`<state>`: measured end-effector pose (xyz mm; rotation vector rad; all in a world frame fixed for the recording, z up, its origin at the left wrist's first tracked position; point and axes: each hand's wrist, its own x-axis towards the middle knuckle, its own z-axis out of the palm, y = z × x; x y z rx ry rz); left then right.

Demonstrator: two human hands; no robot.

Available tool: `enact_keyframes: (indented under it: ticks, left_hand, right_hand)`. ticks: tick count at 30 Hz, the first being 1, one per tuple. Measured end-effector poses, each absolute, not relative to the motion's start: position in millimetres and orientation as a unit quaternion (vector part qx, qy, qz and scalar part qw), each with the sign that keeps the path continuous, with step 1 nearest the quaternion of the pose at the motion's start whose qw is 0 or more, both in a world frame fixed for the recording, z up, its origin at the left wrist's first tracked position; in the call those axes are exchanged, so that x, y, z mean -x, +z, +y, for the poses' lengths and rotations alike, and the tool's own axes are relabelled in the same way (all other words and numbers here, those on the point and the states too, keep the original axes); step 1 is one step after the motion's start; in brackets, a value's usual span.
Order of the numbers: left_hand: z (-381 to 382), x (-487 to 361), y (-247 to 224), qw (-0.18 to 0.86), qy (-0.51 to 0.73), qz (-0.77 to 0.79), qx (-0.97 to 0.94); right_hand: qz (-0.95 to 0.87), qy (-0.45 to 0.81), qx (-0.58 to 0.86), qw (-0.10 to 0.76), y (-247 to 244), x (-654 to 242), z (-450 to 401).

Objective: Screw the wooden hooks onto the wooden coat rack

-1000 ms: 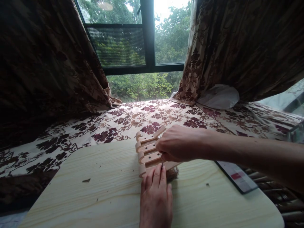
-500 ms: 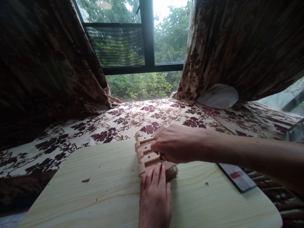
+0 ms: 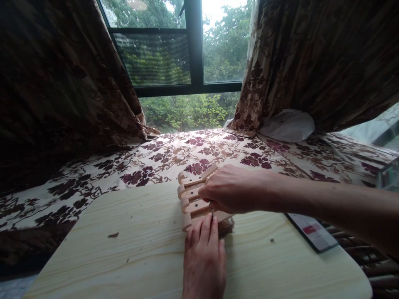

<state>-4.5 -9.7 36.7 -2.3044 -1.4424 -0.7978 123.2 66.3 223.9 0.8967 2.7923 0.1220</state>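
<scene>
A pale wooden slatted piece [image 3: 186, 204] with rounded ends and small dark screws lies on the light wood-grain table. Brownish, clear-wrapped material [image 3: 227, 226] shows under its right side. My right hand [image 3: 226, 189] is closed around what looks like a screwdriver [image 3: 212, 212]. Its handle is hidden in the fist, and a thin shaft points down at the nearest slat. My left hand [image 3: 204, 253] grips the near end of the piece from the front, fingertips close together beside the shaft's tip. Whether a screw sits there is hidden.
The table [image 3: 140, 257] carries dark scraps, one larger chip [image 3: 113, 235] at the left. A flat dark-edged object [image 3: 311, 232] lies at its right edge. Beyond are floral cloth [image 3: 174, 155], a white plastic bag [image 3: 288, 125], curtains and a window.
My right hand has turned slightly around the tool, and more of the thin shaft shows. My left hand and the wooden piece stay in place; the view shifts a little.
</scene>
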Motion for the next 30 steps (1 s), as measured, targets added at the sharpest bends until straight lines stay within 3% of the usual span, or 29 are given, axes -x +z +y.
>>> enact_keyframes:
  ticks: [13,21,30]
  left_hand:
    - [-10.1,-0.3,35.3,0.145,-0.308,-0.516,0.786]
    - [-11.1,5.2,35.7,0.149,-0.274,-0.503,0.806]
    - [-8.5,4.1,36.2,0.144,-0.284,-0.501,0.805]
  right_hand:
    - [0.941,0.032,-0.315,0.117,223.8,-122.6,66.5]
    - [0.953,0.022,-0.299,0.050,220.7,-124.0,71.1]
    - [0.944,0.005,-0.326,0.042,220.2,-125.6,75.1]
